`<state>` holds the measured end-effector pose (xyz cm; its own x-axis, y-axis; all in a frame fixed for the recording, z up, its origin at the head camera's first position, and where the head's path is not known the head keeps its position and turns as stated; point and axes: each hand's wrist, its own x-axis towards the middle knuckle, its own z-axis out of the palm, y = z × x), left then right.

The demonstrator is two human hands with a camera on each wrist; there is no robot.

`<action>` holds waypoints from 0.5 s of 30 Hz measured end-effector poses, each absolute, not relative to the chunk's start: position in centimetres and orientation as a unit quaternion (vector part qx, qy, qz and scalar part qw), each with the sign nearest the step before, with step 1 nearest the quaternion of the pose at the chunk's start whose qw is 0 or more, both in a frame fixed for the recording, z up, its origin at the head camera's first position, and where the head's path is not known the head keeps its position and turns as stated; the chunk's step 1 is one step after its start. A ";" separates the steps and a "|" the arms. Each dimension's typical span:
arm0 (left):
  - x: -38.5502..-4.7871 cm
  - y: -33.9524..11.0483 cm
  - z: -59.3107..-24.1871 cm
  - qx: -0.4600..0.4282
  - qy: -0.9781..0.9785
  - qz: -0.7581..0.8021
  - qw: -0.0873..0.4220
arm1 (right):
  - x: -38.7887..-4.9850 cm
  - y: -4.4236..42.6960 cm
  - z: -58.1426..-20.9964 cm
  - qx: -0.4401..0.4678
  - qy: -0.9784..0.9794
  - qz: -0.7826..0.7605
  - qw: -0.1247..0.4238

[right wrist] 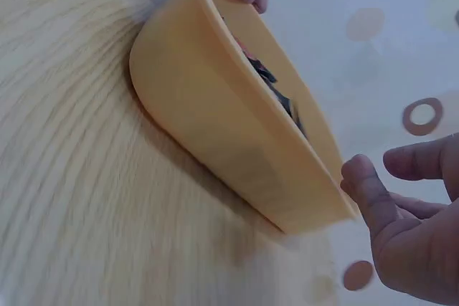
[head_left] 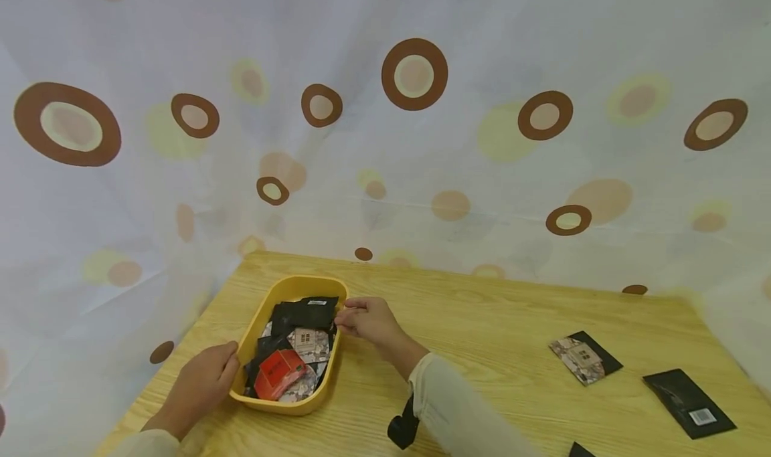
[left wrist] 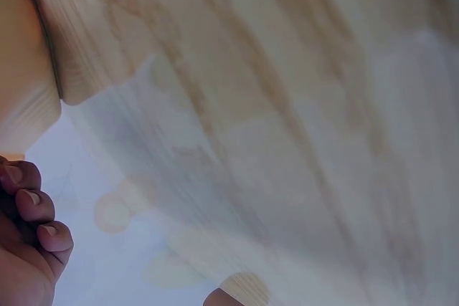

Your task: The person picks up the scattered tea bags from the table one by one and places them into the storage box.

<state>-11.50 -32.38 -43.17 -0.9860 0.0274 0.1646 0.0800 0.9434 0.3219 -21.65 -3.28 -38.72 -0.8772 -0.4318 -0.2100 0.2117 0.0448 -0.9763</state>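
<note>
A yellow plastic tub [head_left: 299, 407] stands on the left of the table. It holds black packets [head_left: 313, 314], a red packet [head_left: 280, 374] and patterned packets [head_left: 310, 344]. My left hand [head_left: 207, 379] grips the tub's left rim. Curled fingers [left wrist: 37, 206] of that hand show in the left wrist view, but the rim there is mostly out of sight. By the tub's far right rim is my right hand [head_left: 371, 321], thumb and forefinger apart. The right wrist view has this hand [right wrist: 416, 227] at the tub's corner with nothing between its fingers; whether it touches the rim, I cannot tell.
On the right of the wood-grain table [head_left: 470, 323] lie a patterned and black packet [head_left: 584, 358] and a black packet [head_left: 689, 403] with a white label. Another black corner [head_left: 580, 450] shows at the bottom edge. A spotted white curtain [head_left: 361, 149] hangs behind and to the left.
</note>
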 end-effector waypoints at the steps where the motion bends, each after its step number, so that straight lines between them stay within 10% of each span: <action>1: -11.5 -32.3 -43.2 -0.025 -0.983 -0.166 0.077 | -21.5 -2.4 -38.6 -0.090 0.690 -0.680 0.231; 15: -11.3 -32.1 -43.1 -0.049 -0.977 -0.180 0.102 | -16.7 23.8 -37.1 -0.228 0.884 -0.342 0.222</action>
